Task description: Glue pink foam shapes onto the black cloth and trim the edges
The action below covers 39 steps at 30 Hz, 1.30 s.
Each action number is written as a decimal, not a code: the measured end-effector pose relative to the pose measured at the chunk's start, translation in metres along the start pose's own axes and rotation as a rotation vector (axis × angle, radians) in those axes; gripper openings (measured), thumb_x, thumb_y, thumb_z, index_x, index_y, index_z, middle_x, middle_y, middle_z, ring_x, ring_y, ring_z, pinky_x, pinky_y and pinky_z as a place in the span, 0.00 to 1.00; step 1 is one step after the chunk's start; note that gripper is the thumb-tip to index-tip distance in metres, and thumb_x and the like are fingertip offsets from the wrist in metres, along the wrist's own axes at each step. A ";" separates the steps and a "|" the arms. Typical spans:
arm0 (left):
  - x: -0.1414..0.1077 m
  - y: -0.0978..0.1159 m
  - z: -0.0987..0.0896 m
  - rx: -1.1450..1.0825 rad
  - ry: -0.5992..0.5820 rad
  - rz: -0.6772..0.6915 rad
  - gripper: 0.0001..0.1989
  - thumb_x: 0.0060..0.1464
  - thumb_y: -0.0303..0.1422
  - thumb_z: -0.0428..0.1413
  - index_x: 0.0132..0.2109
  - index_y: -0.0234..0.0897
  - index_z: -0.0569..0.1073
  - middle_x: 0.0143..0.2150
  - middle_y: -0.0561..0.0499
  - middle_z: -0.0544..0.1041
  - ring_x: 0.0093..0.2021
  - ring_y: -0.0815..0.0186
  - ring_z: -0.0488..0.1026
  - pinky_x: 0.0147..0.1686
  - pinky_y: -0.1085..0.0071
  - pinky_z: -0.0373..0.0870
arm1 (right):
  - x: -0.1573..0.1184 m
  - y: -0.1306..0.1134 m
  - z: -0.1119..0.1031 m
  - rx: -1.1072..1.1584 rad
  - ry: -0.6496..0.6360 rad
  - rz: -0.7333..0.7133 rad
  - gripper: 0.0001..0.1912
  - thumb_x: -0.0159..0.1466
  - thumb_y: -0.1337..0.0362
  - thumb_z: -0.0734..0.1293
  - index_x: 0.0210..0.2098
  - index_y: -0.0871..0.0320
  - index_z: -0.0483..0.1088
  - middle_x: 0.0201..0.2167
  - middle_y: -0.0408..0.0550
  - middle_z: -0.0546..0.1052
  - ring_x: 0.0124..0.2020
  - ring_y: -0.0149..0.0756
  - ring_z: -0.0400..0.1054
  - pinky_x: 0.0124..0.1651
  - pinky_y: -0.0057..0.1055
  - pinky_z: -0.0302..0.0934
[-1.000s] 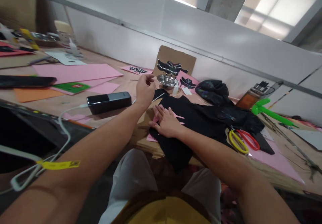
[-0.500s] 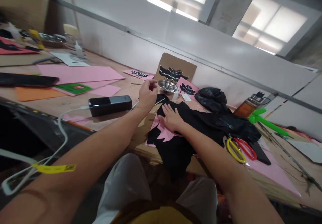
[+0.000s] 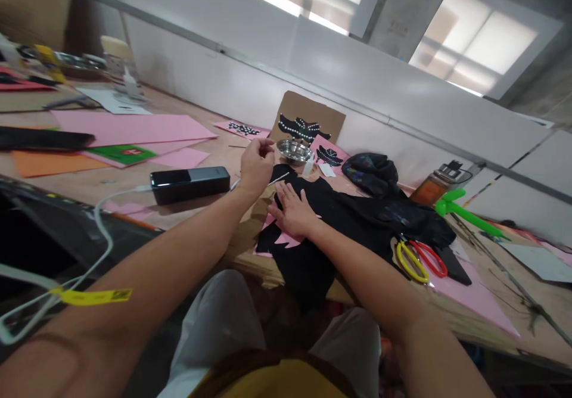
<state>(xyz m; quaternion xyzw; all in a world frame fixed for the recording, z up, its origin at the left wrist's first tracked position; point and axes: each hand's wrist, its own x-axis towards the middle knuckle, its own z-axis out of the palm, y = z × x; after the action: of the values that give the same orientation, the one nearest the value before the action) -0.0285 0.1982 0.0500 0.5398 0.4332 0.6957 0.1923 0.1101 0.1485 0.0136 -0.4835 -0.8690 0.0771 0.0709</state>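
My left hand (image 3: 258, 164) is raised beside the near left of a shiny metal bowl (image 3: 294, 151), its fingertips pinched together. Whatever is between them is too small to make out. My right hand (image 3: 295, 212) lies flat, fingers stretched, on black fabric (image 3: 348, 219) that drapes over the table's front edge. Pink paper (image 3: 288, 241) shows beneath that palm and at the fabric's cut edge. Between the hands runs a thin white strip (image 3: 279, 178) on the black material. A small white squeeze bottle (image 3: 309, 164) stands by the bowl.
A power bank (image 3: 190, 184) with a white cable sits left. Scissors (image 3: 420, 261) with yellow and red handles lie right, near a bottle of amber liquid (image 3: 431, 188) and a green balloon (image 3: 469, 214). Behind the bowl, brown cardboard (image 3: 313, 105) bears a black beaded piece.
My right hand has slid slightly left and toward me, covering more of the pink paper. My left hand keeps its pinch near the bowl. The whole view has shifted slightly.
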 end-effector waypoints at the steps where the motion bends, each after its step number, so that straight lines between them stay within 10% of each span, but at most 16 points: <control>1: 0.000 0.000 0.000 0.004 0.001 0.002 0.13 0.47 0.22 0.51 0.41 0.40 0.70 0.35 0.52 0.73 0.38 0.64 0.71 0.43 0.66 0.69 | -0.001 -0.001 0.000 0.004 -0.010 -0.003 0.43 0.69 0.40 0.43 0.72 0.63 0.35 0.74 0.52 0.38 0.74 0.43 0.25 0.70 0.53 0.22; 14: 0.000 -0.003 0.002 0.001 -0.017 0.015 0.12 0.48 0.23 0.52 0.40 0.39 0.70 0.35 0.52 0.73 0.37 0.65 0.71 0.43 0.67 0.69 | -0.031 -0.013 -0.002 -0.005 -0.054 -0.101 0.41 0.69 0.42 0.48 0.72 0.61 0.37 0.73 0.54 0.39 0.74 0.45 0.27 0.69 0.59 0.26; 25: -0.003 -0.003 0.004 0.036 -0.067 0.009 0.11 0.47 0.22 0.52 0.38 0.40 0.70 0.33 0.53 0.73 0.36 0.65 0.71 0.42 0.66 0.69 | -0.038 0.035 -0.016 0.022 -0.099 0.049 0.42 0.69 0.42 0.46 0.72 0.61 0.34 0.74 0.51 0.37 0.74 0.41 0.24 0.70 0.53 0.23; 39: -0.005 0.000 0.004 0.044 -0.077 0.012 0.12 0.47 0.22 0.51 0.38 0.40 0.70 0.34 0.52 0.73 0.38 0.64 0.71 0.42 0.66 0.70 | -0.002 0.022 -0.011 0.029 -0.095 0.049 0.41 0.69 0.41 0.44 0.73 0.60 0.35 0.74 0.50 0.37 0.74 0.41 0.26 0.70 0.53 0.21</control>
<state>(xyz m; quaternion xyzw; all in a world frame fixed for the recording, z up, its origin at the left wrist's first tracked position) -0.0231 0.1958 0.0475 0.5729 0.4373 0.6659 0.1926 0.1319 0.1590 0.0195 -0.4995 -0.8580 0.1141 0.0347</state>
